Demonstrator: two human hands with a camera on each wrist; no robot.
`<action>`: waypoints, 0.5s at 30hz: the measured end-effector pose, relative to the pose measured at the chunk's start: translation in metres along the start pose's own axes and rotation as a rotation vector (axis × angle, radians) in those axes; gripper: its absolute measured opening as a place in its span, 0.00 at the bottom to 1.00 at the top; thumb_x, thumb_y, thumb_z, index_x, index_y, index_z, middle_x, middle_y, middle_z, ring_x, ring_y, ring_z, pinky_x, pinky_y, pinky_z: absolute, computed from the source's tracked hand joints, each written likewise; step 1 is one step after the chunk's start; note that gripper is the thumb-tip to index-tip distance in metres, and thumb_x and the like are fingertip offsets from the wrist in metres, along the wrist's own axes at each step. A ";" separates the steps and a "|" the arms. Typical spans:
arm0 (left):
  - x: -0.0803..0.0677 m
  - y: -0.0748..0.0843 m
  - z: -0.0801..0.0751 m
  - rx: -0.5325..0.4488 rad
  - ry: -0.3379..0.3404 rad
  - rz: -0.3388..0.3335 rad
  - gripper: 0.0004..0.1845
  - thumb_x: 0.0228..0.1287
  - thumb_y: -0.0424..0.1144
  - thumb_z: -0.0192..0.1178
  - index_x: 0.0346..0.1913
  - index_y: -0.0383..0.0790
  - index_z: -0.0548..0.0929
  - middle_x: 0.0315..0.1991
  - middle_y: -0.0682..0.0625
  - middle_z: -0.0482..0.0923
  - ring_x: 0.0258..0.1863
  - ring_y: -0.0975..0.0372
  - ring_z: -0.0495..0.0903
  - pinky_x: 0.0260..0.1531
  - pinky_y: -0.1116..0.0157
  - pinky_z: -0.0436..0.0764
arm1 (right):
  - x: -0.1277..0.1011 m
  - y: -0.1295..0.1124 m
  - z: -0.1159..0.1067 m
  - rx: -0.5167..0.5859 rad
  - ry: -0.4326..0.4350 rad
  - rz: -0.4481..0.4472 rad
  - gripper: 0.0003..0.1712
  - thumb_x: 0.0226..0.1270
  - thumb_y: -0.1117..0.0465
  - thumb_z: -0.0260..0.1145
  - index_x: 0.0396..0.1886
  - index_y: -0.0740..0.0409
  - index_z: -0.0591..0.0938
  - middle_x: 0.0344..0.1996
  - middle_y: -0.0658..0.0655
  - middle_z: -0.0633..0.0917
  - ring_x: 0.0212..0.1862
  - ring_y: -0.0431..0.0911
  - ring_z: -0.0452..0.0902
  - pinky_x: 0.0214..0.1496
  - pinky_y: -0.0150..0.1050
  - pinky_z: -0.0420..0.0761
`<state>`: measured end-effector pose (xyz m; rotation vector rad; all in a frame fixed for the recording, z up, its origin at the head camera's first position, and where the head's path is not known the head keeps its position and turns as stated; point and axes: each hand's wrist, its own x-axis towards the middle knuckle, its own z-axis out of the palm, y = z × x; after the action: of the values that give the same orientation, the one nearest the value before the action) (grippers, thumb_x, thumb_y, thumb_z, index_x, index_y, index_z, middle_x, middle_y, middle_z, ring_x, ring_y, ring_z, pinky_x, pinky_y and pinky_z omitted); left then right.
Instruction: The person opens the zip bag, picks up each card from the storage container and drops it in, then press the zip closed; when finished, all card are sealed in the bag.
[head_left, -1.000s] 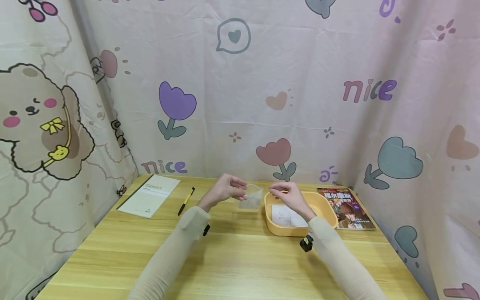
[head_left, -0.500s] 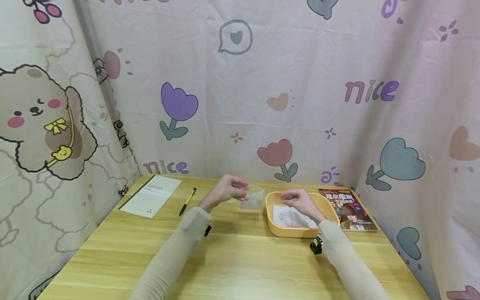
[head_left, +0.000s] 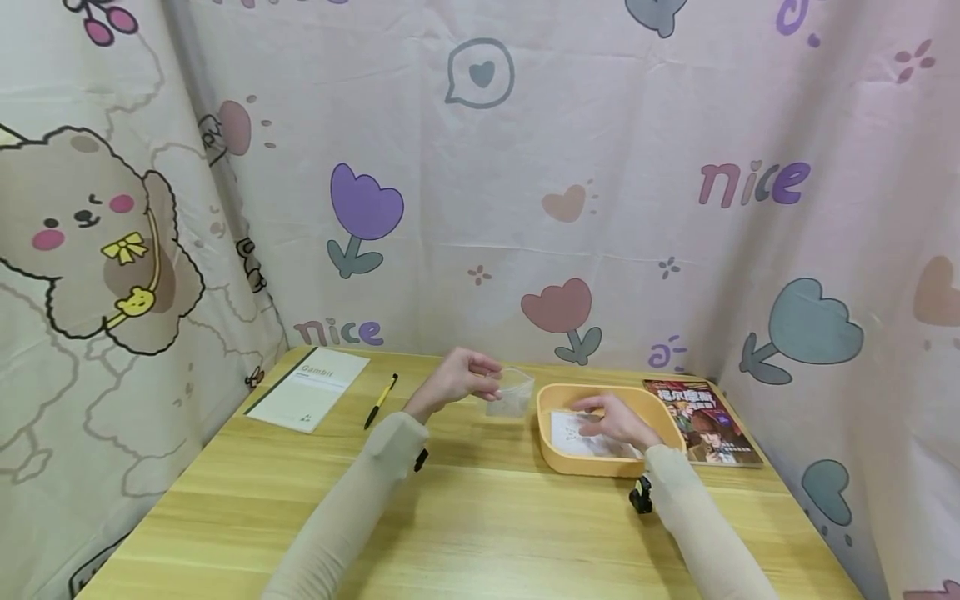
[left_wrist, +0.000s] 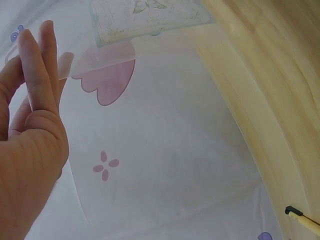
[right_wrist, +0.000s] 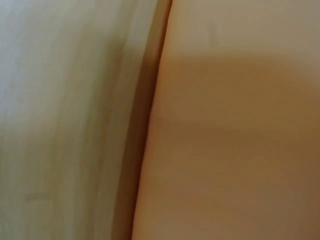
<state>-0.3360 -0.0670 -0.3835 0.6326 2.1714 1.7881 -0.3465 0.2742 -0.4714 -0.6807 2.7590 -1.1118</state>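
Observation:
My left hand (head_left: 459, 383) pinches the upper left part of a small clear plastic bag (head_left: 512, 398) and holds it above the table. In the left wrist view, my left fingers (left_wrist: 37, 70) are together at the upper left, beside the see-through bag (left_wrist: 155, 20), which has a pale printed pattern with a greenish edge. My right hand (head_left: 615, 419) is over a yellow plastic basket (head_left: 558, 462), fingers apart and pointing down to the left. Under those fingers lies a whitish printed packet (head_left: 573, 433), partly hidden by the hand. The right wrist view shows only the blurred basket wall (right_wrist: 230, 150).
On the wooden table (head_left: 480, 517), a notebook (head_left: 311, 392) marked "Gambit" lies at the far left, with a yellow and black pen (head_left: 381, 402) beside it. A colourful magazine (head_left: 705, 421) lies right of the basket, partly behind it. A patterned curtain (head_left: 450, 208) hangs behind.
My right hand has moved from the basket's left rim rightward and down into the basket, its fingers spreading. My left hand keeps holding the bag in about the same place.

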 end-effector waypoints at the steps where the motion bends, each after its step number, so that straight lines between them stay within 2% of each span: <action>1: 0.000 0.000 0.001 0.000 -0.001 -0.003 0.21 0.60 0.22 0.63 0.56 0.20 0.77 0.48 0.29 0.81 0.31 0.55 0.88 0.38 0.61 0.90 | 0.000 0.001 0.000 -0.004 -0.007 0.007 0.27 0.53 0.68 0.74 0.56 0.66 0.81 0.58 0.66 0.81 0.61 0.64 0.73 0.67 0.63 0.72; 4: 0.000 0.001 0.001 0.001 -0.005 -0.007 0.21 0.60 0.22 0.63 0.57 0.19 0.76 0.49 0.28 0.80 0.32 0.56 0.88 0.38 0.61 0.90 | -0.001 0.003 0.000 -0.039 -0.032 0.003 0.29 0.51 0.68 0.76 0.56 0.66 0.81 0.59 0.67 0.79 0.63 0.65 0.71 0.69 0.66 0.67; 9: 0.001 0.000 0.000 0.000 -0.023 0.005 0.22 0.61 0.22 0.62 0.58 0.17 0.74 0.52 0.23 0.77 0.31 0.57 0.88 0.38 0.62 0.90 | -0.001 0.008 0.000 -0.078 -0.071 -0.037 0.31 0.50 0.68 0.77 0.56 0.67 0.80 0.58 0.69 0.80 0.63 0.66 0.70 0.69 0.66 0.66; 15: 0.002 -0.002 0.000 0.005 -0.009 0.004 0.20 0.60 0.23 0.63 0.56 0.20 0.77 0.50 0.27 0.80 0.32 0.56 0.88 0.38 0.61 0.90 | -0.001 0.011 0.002 -0.083 -0.076 0.006 0.29 0.50 0.67 0.77 0.55 0.63 0.82 0.58 0.67 0.80 0.62 0.64 0.71 0.69 0.66 0.66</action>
<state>-0.3381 -0.0665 -0.3851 0.6453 2.1704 1.7794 -0.3496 0.2803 -0.4807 -0.7080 2.7537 -0.9538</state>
